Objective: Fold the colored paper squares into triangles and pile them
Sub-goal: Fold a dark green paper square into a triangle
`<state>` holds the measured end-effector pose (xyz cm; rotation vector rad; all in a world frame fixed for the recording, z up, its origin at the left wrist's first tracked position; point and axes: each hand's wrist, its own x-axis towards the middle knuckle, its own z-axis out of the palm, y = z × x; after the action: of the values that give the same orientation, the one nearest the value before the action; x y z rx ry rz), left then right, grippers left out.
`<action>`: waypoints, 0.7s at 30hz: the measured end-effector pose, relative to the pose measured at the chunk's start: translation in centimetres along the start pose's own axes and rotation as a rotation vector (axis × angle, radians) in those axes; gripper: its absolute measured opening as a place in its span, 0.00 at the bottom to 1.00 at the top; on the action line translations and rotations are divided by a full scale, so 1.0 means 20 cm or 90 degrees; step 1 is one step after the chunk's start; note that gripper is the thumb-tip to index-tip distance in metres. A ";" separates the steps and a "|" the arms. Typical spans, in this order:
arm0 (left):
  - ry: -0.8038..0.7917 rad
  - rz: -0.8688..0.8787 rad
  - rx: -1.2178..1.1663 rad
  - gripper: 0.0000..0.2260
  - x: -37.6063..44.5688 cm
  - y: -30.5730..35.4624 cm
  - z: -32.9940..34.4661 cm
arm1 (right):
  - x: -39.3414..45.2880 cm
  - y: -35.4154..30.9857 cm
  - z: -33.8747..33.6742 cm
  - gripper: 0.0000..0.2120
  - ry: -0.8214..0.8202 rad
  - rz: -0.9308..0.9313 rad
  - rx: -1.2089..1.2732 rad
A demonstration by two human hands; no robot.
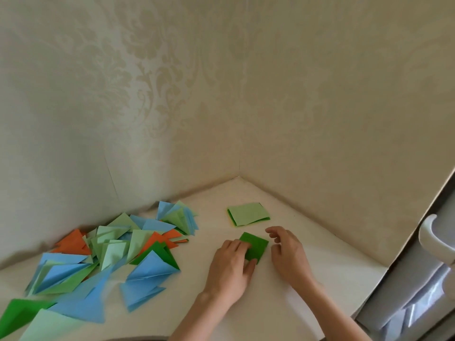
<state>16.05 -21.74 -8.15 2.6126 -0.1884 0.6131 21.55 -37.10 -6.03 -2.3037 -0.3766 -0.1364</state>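
Observation:
A dark green paper square [257, 245] lies flat on the white table [320, 262] in front of me. My left hand [230, 269] rests on its left part, fingers on top and the thumb at its near corner. My right hand [288, 254] hovers just right of the square with loosely curled fingers, holding nothing. A small stack of light green squares [248, 214] sits just beyond. A sprawling pile of folded triangles [103, 257] in blue, light green, orange and dark green covers the table's left side.
The table fits into a corner of two patterned beige walls [172, 107]. At the right edge stands a white door or window frame with a handle [433, 239]. The table's front edge runs along the bottom of the view.

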 end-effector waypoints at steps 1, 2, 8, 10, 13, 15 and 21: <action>-0.007 -0.004 0.005 0.19 -0.01 -0.01 -0.01 | -0.01 0.00 0.00 0.25 -0.026 -0.009 -0.047; -0.013 -0.008 0.011 0.22 -0.01 -0.02 -0.02 | -0.02 0.00 -0.01 0.27 -0.053 -0.022 -0.083; -0.033 -0.005 -0.043 0.23 -0.05 -0.08 -0.08 | -0.09 -0.06 0.04 0.25 -0.102 -0.059 -0.031; -0.024 0.008 -0.073 0.16 -0.06 -0.10 -0.09 | -0.08 -0.07 0.05 0.19 -0.102 -0.096 -0.030; -0.001 0.015 -0.081 0.08 -0.06 -0.13 -0.11 | -0.06 -0.07 0.07 0.12 -0.104 -0.137 -0.073; 0.014 0.010 -0.061 0.08 -0.07 -0.16 -0.12 | -0.05 -0.07 0.07 0.08 -0.101 -0.136 -0.097; 0.048 -0.131 -0.107 0.09 -0.08 -0.20 -0.13 | -0.05 -0.09 0.11 0.06 -0.087 -0.097 -0.077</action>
<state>14.47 -16.92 -8.38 2.4036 0.0493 0.5944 20.10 -34.64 -6.54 -2.4093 -0.6296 -0.0780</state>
